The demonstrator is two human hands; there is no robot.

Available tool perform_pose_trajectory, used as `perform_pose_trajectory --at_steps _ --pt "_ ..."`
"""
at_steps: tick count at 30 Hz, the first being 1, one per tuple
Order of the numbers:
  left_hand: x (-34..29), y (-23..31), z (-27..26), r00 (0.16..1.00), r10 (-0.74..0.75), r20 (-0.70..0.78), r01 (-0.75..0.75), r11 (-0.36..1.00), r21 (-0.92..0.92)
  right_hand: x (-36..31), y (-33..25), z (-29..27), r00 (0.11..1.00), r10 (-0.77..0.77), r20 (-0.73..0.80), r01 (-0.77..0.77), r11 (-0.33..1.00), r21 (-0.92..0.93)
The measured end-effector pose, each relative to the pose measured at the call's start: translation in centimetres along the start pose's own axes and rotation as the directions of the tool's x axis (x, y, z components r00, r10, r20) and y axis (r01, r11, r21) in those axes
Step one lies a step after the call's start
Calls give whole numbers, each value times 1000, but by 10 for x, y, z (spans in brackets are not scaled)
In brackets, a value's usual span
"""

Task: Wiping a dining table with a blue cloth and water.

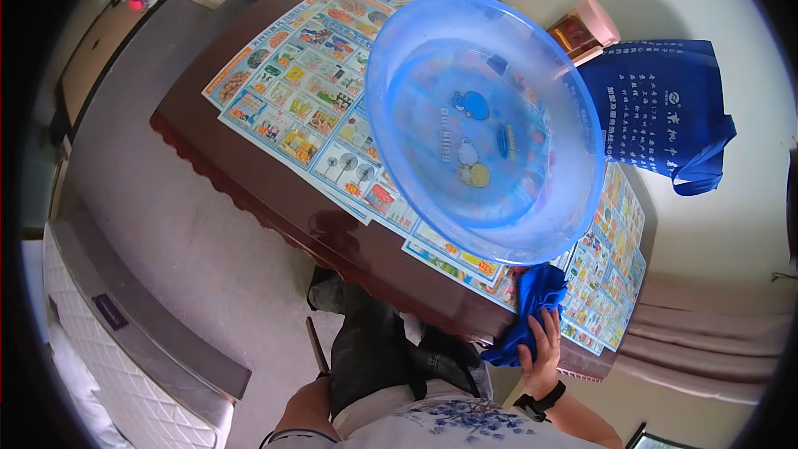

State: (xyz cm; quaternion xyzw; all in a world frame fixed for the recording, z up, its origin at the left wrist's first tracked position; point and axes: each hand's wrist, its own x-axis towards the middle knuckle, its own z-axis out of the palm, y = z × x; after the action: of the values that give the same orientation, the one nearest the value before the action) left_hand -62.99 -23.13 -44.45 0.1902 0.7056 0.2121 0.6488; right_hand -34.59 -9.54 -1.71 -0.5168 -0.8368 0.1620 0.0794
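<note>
A shiny blue cloth [540, 287] lay bunched up at the lower right of the frame, on the near edge of the brown tabletop [274, 199], and the right hand [544, 349] rested on it, open, with its fingers a bit apart. Just above the cloth, a big see-through blue tub [565, 199] sat on colorful paper sheets [291, 100], with a dark blue bag [661, 108] at the upper right. The left arm [306, 410] showed at the bottom, but the left hand was hidden, so I could not tell how it was.
</note>
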Motion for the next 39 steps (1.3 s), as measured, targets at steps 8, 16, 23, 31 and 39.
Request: perform_pose_trajectory --at_steps 8,16,23,31,39 --pt "39 -5 -22 996 55 69 -64 989 133 -7 -6 21 975 69 -212 -78 996 -37" --pt "61 -57 -48 979 183 95 -203 930 307 -1 -21 36 915 67 -399 -120 987 -108" --pt "41 -21 -148 718 597 358 -473 42 880 7 -31 57 865 -12 -501 -48 993 -108" --pt "-220 226 -93 196 944 -265 -881 288 375 74 -115 95 835 -177 -520 137 984 -115" --pt "-281 313 -58 -256 967 -21 -716 -175 676 91 -128 90 920 -266 -287 250 964 -90"
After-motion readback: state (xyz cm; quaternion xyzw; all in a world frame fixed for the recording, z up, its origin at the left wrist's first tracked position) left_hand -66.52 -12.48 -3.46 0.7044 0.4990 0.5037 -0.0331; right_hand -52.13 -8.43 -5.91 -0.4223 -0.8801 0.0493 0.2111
